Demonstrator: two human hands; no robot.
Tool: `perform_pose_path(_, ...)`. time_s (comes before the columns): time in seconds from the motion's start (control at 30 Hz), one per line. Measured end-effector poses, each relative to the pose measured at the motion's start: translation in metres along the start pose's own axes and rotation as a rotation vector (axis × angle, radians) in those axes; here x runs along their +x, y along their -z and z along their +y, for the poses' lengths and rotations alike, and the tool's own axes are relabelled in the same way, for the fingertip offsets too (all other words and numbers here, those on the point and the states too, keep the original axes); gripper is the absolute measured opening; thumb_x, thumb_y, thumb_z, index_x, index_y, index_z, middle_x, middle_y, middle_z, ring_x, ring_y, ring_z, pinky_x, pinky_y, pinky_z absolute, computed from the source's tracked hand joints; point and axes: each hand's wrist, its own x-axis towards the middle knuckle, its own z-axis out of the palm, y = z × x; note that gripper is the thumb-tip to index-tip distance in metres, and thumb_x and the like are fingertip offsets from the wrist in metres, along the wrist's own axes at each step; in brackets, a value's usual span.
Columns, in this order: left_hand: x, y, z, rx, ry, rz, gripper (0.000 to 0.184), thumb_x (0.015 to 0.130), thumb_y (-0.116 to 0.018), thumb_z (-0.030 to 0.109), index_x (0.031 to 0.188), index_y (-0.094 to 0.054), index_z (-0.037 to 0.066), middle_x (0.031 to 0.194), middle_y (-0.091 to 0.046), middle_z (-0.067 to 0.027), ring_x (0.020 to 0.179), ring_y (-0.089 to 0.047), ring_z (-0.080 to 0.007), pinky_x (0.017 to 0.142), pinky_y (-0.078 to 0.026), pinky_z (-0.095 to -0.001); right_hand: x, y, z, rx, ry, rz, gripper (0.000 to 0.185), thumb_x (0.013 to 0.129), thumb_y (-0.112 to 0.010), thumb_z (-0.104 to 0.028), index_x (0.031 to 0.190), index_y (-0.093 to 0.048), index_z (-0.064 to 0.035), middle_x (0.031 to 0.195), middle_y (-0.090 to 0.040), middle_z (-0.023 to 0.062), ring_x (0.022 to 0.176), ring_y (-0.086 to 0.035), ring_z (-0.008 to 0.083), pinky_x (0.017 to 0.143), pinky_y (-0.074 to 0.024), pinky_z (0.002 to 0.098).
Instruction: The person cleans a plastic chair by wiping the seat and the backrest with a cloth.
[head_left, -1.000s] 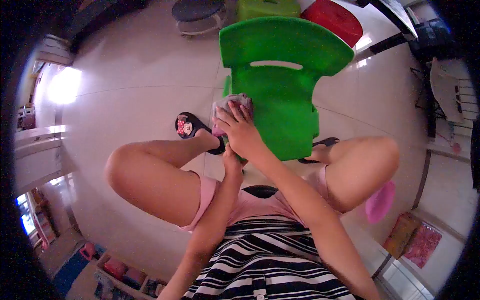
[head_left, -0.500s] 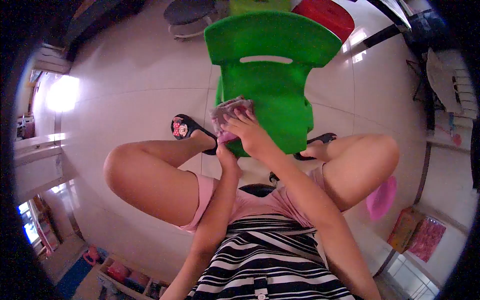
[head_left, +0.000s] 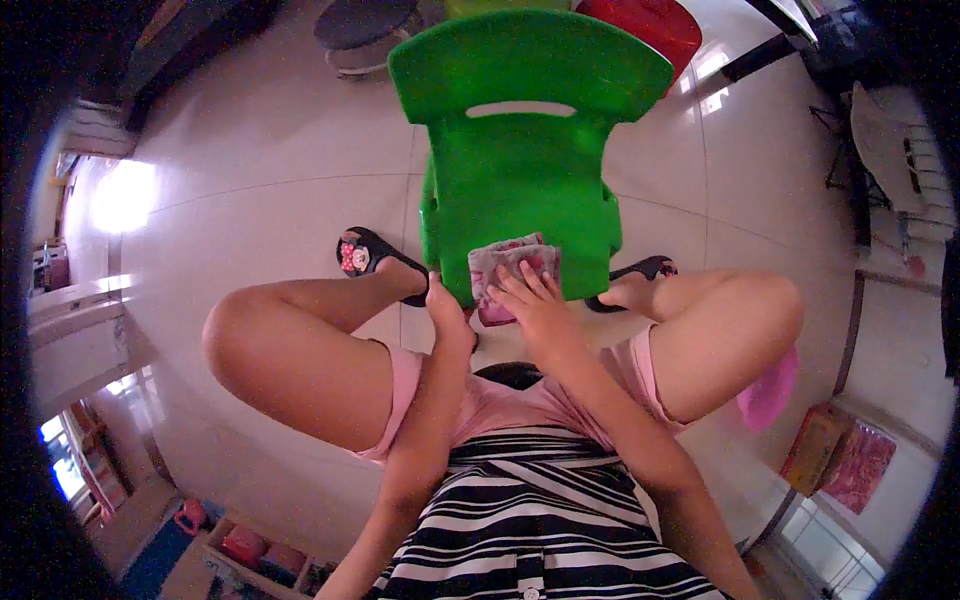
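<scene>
A green plastic chair (head_left: 520,190) stands before me, its seat towards me and its slotted backrest at the far side. On the front of the seat lies a folded, patterned pink-and-grey cloth (head_left: 490,262). My right hand (head_left: 542,308) presses on this cloth from above, fingers spread over it and keeping hold of it. At the left front corner of the seat, my left hand (head_left: 449,312) grips the chair's edge; its thumb shows, while most of its fingers are hidden.
Beyond the backrest stand a grey round stool (head_left: 365,25) and a red seat (head_left: 655,30). A pink object (head_left: 770,392) is on the floor by my right knee. Boxes (head_left: 815,447) are at lower right, and an open tray of items (head_left: 262,550) is at lower left.
My right hand has slid the cloth rightward and closer to me across the seat. My left hand has shifted slightly left, staying at the chair's front corner.
</scene>
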Motion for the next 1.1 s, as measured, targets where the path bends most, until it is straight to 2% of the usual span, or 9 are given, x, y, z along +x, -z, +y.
perform_pose_path(0.17,-0.007,-0.005,0.006,0.047,-0.03,0.016,0.042,0.094,-0.039,0.045,0.105,-0.059,0.009,0.09,-0.06,-0.0046,0.075,-0.059,-0.0178,0.059,-0.047,-0.0324,0.001,-0.005,0.003,-0.016,0.015,-0.005,0.059,0.077,-0.052,0.0,0.134,-0.046,-0.016,0.147,-0.034,0.0068,0.138,-0.026,0.0328,0.113,-0.019,0.0495)
perform_pose_path(0.3,-0.01,-0.008,0.007,0.026,-0.103,0.016,0.049,0.095,-0.036,0.049,0.105,-0.06,0.007,0.09,-0.061,-0.0046,0.076,-0.06,-0.0175,0.06,-0.048,-0.0331,0.004,-0.007,0.005,-0.004,0.016,-0.002,0.056,0.079,-0.051,-0.001,0.133,-0.048,-0.0157,0.147,-0.034,0.0067,0.137,-0.026,0.0333,0.112,-0.0201,0.0499)
perform_pose_path(0.5,0.017,0.008,-0.008,0.152,-0.26,-0.094,0.061,0.095,-0.031,0.057,0.105,-0.06,0.004,0.093,-0.062,-0.005,0.08,-0.061,-0.0157,0.066,-0.049,-0.03,0.013,-0.001,-0.003,0.028,0.004,0.056,0.051,0.082,-0.047,-0.001,0.132,-0.05,-0.0146,0.145,-0.037,0.0081,0.136,-0.028,0.0347,0.111,-0.0226,0.0508)
perform_pose_path(0.6,0.006,0.001,0.0,0.033,-0.179,-0.152,0.061,0.094,-0.032,0.059,0.106,-0.06,0.006,0.093,-0.062,-0.0046,0.082,-0.061,-0.0158,0.068,-0.049,-0.0305,0.028,-0.001,-0.003,0.035,-0.003,0.067,0.051,0.083,-0.047,0.0,0.132,-0.05,-0.0142,0.145,-0.038,0.0086,0.135,-0.029,0.0352,0.111,-0.0227,0.0505)
perform_pose_path(0.7,-0.008,-0.006,0.011,0.015,-0.086,-0.115,0.059,0.093,-0.034,0.061,0.109,-0.059,0.01,0.093,-0.061,-0.0039,0.083,-0.06,-0.016,0.068,-0.049,-0.0317,0.048,-0.005,0.001,0.05,0.003,0.11,0.05,0.083,-0.046,0.001,0.131,-0.051,-0.0135,0.143,-0.04,0.0094,0.135,-0.03,0.0358,0.111,-0.0232,0.0495)
perform_pose_path(0.8,-0.004,-0.001,0.009,0.058,-0.074,-0.116,0.058,0.092,-0.035,0.063,0.11,-0.058,0.013,0.094,-0.061,-0.0032,0.083,-0.06,-0.0156,0.067,-0.049,-0.0327,0.069,-0.001,0.002,0.044,0.008,0.135,0.049,0.082,-0.047,0.001,0.13,-0.052,-0.0128,0.141,-0.042,0.0109,0.134,-0.031,0.0365,0.111,-0.024,0.0485)
perform_pose_path(1.0,-0.005,-0.001,0.008,0.078,-0.078,-0.1,0.06,0.091,-0.035,0.065,0.109,-0.057,0.013,0.093,-0.061,-0.0022,0.079,-0.059,-0.0134,0.06,-0.048,-0.0294,0.122,-0.008,0.014,-0.009,0.04,0.258,0.05,0.081,-0.046,0.001,0.128,-0.053,-0.0129,0.138,-0.046,0.0125,0.13,-0.036,0.0386,0.11,-0.0244,0.0494)
perform_pose_path(1.1,-0.006,0.0,0.009,0.108,-0.046,-0.076,0.06,0.091,-0.034,0.065,0.109,-0.057,0.012,0.094,-0.061,-0.0021,0.079,-0.059,-0.0135,0.061,-0.048,-0.0288,0.138,-0.011,0.019,-0.03,0.051,0.303,0.051,0.081,-0.044,0.001,0.129,-0.053,-0.0133,0.137,-0.047,0.0127,0.129,-0.037,0.0396,0.11,-0.0239,0.0505)
